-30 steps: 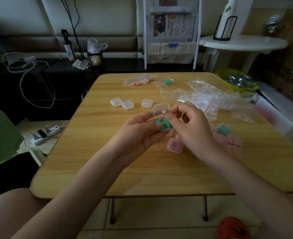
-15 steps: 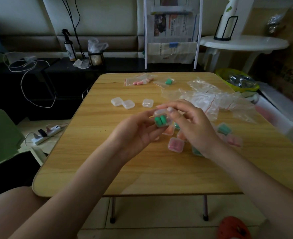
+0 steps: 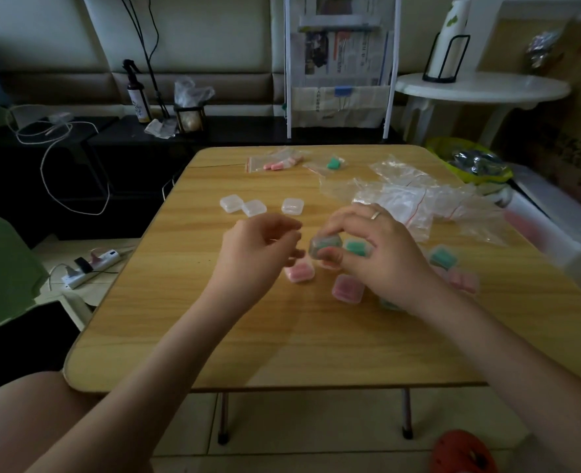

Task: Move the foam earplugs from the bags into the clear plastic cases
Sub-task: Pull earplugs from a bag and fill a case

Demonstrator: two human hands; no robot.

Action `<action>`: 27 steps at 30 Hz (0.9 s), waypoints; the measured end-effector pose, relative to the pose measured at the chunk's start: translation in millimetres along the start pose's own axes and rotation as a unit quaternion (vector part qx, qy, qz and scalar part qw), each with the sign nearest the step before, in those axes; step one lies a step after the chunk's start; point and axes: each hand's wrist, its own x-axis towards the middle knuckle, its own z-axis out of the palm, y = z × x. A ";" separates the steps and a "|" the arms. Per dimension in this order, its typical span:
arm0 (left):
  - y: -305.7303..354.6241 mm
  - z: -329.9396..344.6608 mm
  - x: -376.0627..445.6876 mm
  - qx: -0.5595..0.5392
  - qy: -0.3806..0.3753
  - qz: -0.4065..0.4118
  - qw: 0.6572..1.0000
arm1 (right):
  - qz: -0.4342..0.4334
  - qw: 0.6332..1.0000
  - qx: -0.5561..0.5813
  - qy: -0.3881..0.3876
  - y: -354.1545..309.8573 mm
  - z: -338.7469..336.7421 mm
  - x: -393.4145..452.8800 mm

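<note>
On the left of the wooden table [image 3: 186,336], three empty clear cases [image 3: 260,206] sit closed in a short row, the two leftmost touching and the third just beside them; they are the stock for the coming rounds, so the step in hand should not crowd them. The left hand [image 3: 251,259] hovers above the table just left of centre with its fingers loosely curled and nothing held, near a filled pink case [image 3: 299,271] that lies on the wood. Right of it, the right hand [image 3: 378,257] pinches a filled green case [image 3: 325,247] between thumb and fingertips, tilted and lifted clear of the table; the lid looks down, though whether it has clicked shut cannot be told. The sound way to finish is a firm squeeze at the lip, then setting the case flat among the other filled ones: another green case [image 3: 355,247] just beside the thumb, a pink one [image 3: 347,288] below, and a green case [image 3: 444,256] farther right. It is best laid in a bare gap, so that no neighbour is knocked. At the far edge, a bag of pink earplugs [image 3: 275,162] and a bag with a green earplug [image 3: 330,163] wait unemptied; the crumpled empty bags [image 3: 408,199] lie on the right.
</note>
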 end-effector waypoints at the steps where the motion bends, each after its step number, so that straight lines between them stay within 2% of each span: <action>1: -4.5 -2.8 1.7 0.092 0.015 0.035 0.995 | 0.010 0.999 -0.010 -0.038 -3.0 -2.2 -0.6; 3: -11.2 -7.4 5.9 0.209 0.002 0.046 0.977 | 0.012 0.994 -0.025 -0.109 -7.0 -4.4 -2.7; 5: -17.6 -8.4 9.3 0.246 -0.040 0.022 0.968 | -0.010 0.990 -0.026 -0.136 -9.5 -4.3 -5.3; 15: -24.4 -0.6 13.3 0.248 -0.034 0.013 0.968 | -0.036 0.975 -0.045 -0.217 -6.8 0.5 -7.9; 19: -28.0 -3.0 17.4 0.259 0.015 0.031 0.965 | 0.013 0.987 -0.010 -0.161 -10.8 -1.5 -0.6; 22: -26.9 -7.0 32.7 0.309 0.057 0.084 0.946 | 0.040 0.995 -0.020 -0.087 -1.2 -2.5 26.1; 24: -25.9 -8.7 50.7 0.336 0.037 0.122 0.933 | 0.049 0.995 -0.054 -0.065 11.0 -0.4 55.6; 27: -28.9 -5.0 78.2 0.398 -0.063 0.156 0.902 | 0.060 0.988 -0.135 -0.052 36.8 8.9 106.7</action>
